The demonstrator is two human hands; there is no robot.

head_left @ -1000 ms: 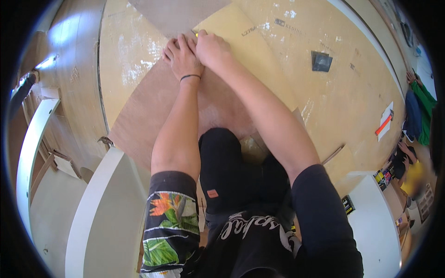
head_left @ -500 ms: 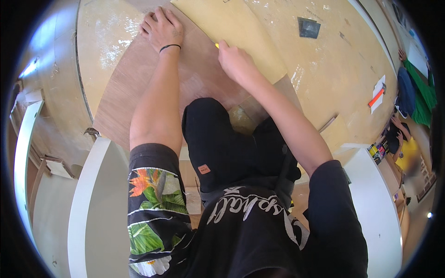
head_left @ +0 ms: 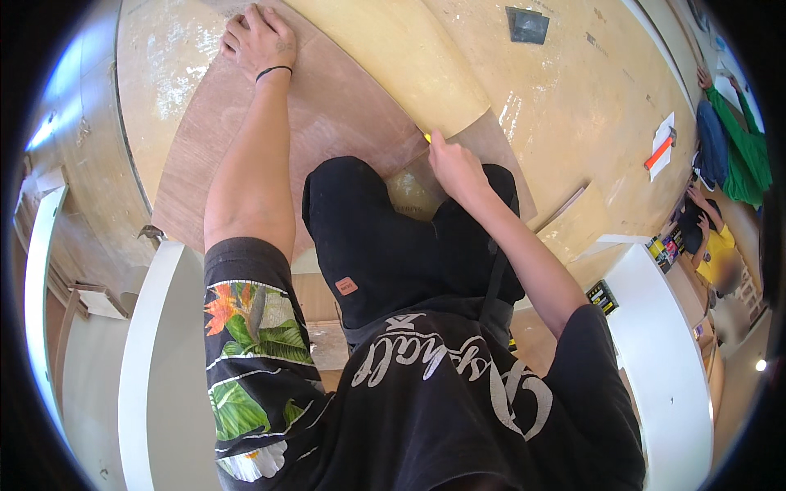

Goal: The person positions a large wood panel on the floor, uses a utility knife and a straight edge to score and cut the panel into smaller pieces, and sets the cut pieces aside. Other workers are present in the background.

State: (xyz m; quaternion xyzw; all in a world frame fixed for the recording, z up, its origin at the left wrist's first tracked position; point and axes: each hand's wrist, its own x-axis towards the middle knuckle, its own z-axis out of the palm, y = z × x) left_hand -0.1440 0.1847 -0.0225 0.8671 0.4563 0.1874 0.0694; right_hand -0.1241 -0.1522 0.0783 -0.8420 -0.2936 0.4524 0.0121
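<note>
My left hand presses down on a thin brown wood sheet at the upper left, its fingers apart and slightly bent. My right hand is closed around a small yellow tool. Only the tool's yellow end shows; the fist hides the rest, so its kind is unclear. The tool's end sits where the brown sheet meets a curved yellowish sheet. My black-clad knees lie against the near side of the brown sheet.
On the worn, pale wooden work surface lie a dark flat piece and an orange-red handled tool on white paper. White curved panels stand on both sides. Other people, one in green, are at the far right.
My right hand has slid toward me and to the right along the sheets' shared edge, with the yellow tool in it. My left hand keeps pressing the brown sheet. The view has shifted slightly.
</note>
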